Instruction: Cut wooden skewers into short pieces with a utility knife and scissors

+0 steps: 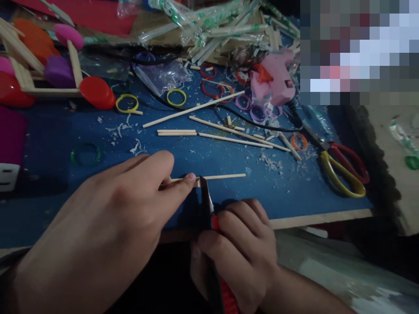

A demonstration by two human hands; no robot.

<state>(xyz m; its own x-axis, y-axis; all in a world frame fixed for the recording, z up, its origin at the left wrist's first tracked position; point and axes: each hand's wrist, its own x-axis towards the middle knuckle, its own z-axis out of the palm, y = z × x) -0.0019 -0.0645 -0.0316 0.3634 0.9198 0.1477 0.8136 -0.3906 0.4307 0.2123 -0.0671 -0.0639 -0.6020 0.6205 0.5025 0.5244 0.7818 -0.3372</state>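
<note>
My left hand [134, 196] is closed, pinching a thin wooden stick [225, 176] between thumb and fingers. The stick lies almost level over the blue tabletop, its free end pointing right. Under my thumb, a short second piece of wood seems to lie beside it, partly hidden. My right hand [242, 248] is wrapped around a utility knife [206, 200] with a red and black body. Its dark blade points away from me and meets the stick just right of my left thumb. Several more wooden sticks [235, 140] lie beyond my hands.
Scissors [343, 168] with red and yellow handles lie at the right. A pink glue gun [275, 78] with a black cord stands behind, near coloured rings [176, 97] and white shavings. Left are a stick frame with red discs [97, 93] and a purple box [11, 139]. Plastic wrappers [203, 26] pile up at the back.
</note>
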